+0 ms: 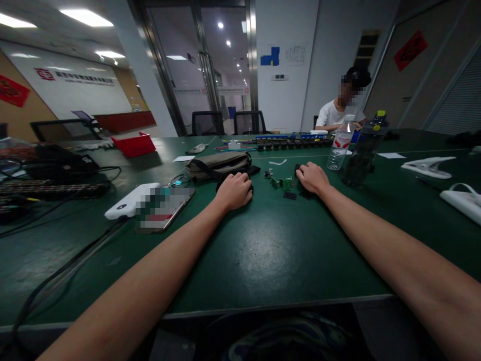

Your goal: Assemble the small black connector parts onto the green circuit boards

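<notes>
L hand [235, 191]: fingers curled tight together over dark object [224, 178], prob. gripping it, view poor. R hand [311, 178]: fingers bent down onto black block [305, 192]; grip can't tell. Green boards [287, 183] lay on table [263, 250] btwn hands, row's long axis left-right, just left of R hand, so R nearer. Small black piece [289, 195] just near side of boards. Bag [220, 164] far side of L hand.

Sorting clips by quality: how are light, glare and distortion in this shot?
Head view: even light from ceiling panels; a sheen on the green table before the left hand and right hand; the wide lens bows the table edge and door frames; the green parts between the hands are too tiny to resolve.
</notes>
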The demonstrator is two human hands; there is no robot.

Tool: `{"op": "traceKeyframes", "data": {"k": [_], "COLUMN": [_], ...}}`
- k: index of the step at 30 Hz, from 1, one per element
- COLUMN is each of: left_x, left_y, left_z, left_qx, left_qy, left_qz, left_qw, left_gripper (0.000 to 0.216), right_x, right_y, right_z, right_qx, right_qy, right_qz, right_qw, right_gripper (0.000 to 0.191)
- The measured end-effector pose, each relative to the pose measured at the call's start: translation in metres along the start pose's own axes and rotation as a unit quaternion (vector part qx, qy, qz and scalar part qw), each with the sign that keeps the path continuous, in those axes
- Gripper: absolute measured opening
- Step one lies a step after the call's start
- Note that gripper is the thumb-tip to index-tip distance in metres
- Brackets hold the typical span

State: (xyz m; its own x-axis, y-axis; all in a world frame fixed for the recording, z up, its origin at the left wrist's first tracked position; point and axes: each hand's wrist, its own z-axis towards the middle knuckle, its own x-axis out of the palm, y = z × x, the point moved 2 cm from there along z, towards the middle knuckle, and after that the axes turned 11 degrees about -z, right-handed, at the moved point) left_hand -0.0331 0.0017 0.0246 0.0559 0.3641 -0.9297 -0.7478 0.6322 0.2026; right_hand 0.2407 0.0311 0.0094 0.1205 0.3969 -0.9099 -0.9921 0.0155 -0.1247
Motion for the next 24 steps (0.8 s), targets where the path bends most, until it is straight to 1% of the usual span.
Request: {"op": "traceKeyframes", "data": {"k": [2, 4, 7, 10, 14, 17, 20, 22, 24], "left_x": [0.000, 0.001, 0.001, 0.002, 0.001, 0.000, -0.001, -0.002, -0.002], "left_y": [0.000, 0.000, 0.002, 0.004, 0.007, 0.009, 0.011, 0.012, 0.013], "left_z": [0.000, 0.000, 0.000, 0.000, -0.001, -0.002, -0.003, -0.003, -0.003], "left_qx": [0.001, 0.001, -0.004, -0.017, -0.034, -0.040, -0.044, -0.050, -0.054], "left_qy": [-0.004, -0.008, -0.009, -0.008, -0.011, -0.012, -0.016, -0.016, -0.017], "left_qz": [-0.003, -0.007, -0.018, -0.026, -0.015, -0.012, -0.020, -0.023, -0.027], "left_qw": [1.000, 1.000, 1.000, 0.999, 0.999, 0.999, 0.999, 0.998, 0.998], "left_gripper": [0.029, 0.028, 0.026, 0.026, 0.026, 0.026, 0.026, 0.025, 0.024], "right_x": [-0.001, 0.001, 0.006, 0.010, 0.012, 0.014, 0.013, 0.009, 0.003], "right_y": [-0.001, 0.000, 0.000, -0.001, -0.005, -0.007, -0.008, -0.009, -0.006], "right_z": [0.000, 0.001, 0.002, 0.004, 0.005, 0.005, 0.004, 0.003, 0.001], "right_qx": [0.010, -0.004, -0.030, -0.031, -0.005, -0.008, -0.001, 0.010, 0.004], "right_qy": [-0.022, -0.026, 0.003, 0.036, 0.049, 0.049, 0.012, -0.036, -0.092], "right_qz": [0.018, 0.038, 0.061, 0.070, 0.072, 0.088, 0.108, 0.127, 0.156], "right_qw": [1.000, 0.999, 0.998, 0.996, 0.996, 0.995, 0.994, 0.991, 0.983], "right_gripper": [0.041, 0.038, 0.040, 0.045, 0.049, 0.049, 0.047, 0.045, 0.044]}}
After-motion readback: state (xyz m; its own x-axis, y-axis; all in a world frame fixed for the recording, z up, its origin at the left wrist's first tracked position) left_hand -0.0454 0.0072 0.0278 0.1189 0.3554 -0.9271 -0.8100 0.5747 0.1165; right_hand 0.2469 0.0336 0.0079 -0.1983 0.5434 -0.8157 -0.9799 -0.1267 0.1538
